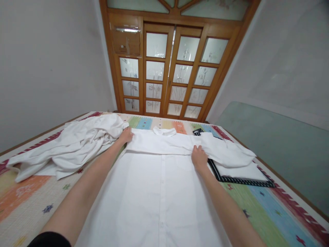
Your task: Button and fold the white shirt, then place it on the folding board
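Observation:
A white button-up shirt (144, 192) lies spread out in front of me, collar at the far end and its button strip running down the middle. One band of its cloth, apparently a sleeve (159, 144), crosses the chest from side to side. At the far left corner of that band, my left hand (126, 134) is closed on the cloth. My right hand (199, 156) grips the band's near edge on the right side, fingers curled over it. White cloth (226, 151) continues to the right of that hand; whether it belongs to the same shirt is unclear.
A crumpled white garment (84, 137) lies to the left. On the right, white cloth covers a folded piece with black striped trim (241, 180). Everything rests on a colourful patterned cover (23, 199). Beyond stand wooden doors with glass panes (164, 72); walls flank both sides.

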Motion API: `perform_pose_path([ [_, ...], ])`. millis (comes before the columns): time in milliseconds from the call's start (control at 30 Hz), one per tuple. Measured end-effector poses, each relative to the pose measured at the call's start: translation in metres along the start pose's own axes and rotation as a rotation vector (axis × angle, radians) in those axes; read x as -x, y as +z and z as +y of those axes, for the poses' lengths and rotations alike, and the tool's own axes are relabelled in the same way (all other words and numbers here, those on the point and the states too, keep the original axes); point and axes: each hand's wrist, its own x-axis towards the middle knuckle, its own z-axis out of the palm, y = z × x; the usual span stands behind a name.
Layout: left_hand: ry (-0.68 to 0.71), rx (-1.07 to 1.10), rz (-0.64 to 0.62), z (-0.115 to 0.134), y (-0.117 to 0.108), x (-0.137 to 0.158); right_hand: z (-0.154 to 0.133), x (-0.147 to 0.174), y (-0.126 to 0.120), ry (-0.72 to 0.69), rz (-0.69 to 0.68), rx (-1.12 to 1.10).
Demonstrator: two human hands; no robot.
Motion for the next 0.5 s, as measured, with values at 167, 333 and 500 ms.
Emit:
perform_pose_path([
  [167,0.141,0.044,-0.036,0.004,-0.005,-0.015,-0.002,-0.001,0.003,0.024,0.018,-0.011],
  [333,0.175,0.053,-0.126,0.01,-0.011,-0.042,0.0,-0.002,0.01,0.045,0.065,-0.037],
  [500,0.169,0.053,-0.27,0.003,-0.017,-0.058,0.002,0.001,0.013,0.095,0.131,-0.055],
])
